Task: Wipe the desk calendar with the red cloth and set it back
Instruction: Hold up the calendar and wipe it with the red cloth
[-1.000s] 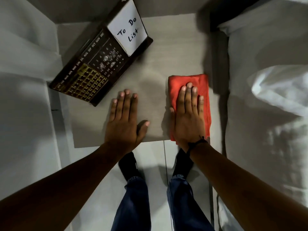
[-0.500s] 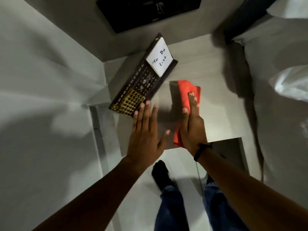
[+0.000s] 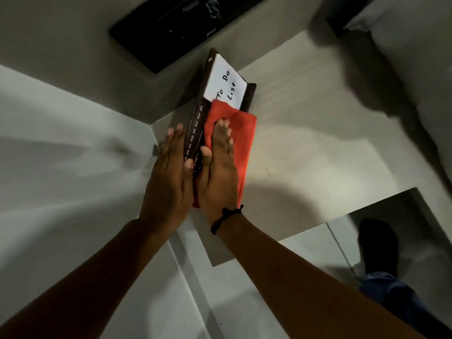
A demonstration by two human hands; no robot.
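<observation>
Moved since 0.5 s ago: red cloth (image 3: 232,140) onto desk calendar (image 3: 195,129) at worktop (image 3: 305,155) rear-left corner. Right hand (image 3: 217,167) flat, pressing cloth; left hand (image 3: 168,177) open, bracing calendar edge. Wiping begun; setting back pending.

Right hand (image 3: 217,172) lies flat on the folded red cloth (image 3: 234,135), pressing it against the dark brown desk calendar (image 3: 195,129) with its white "To Do List" pad (image 3: 226,84). Left hand (image 3: 168,177) braces the calendar's other side on the pale grey table (image 3: 305,152).
</observation>
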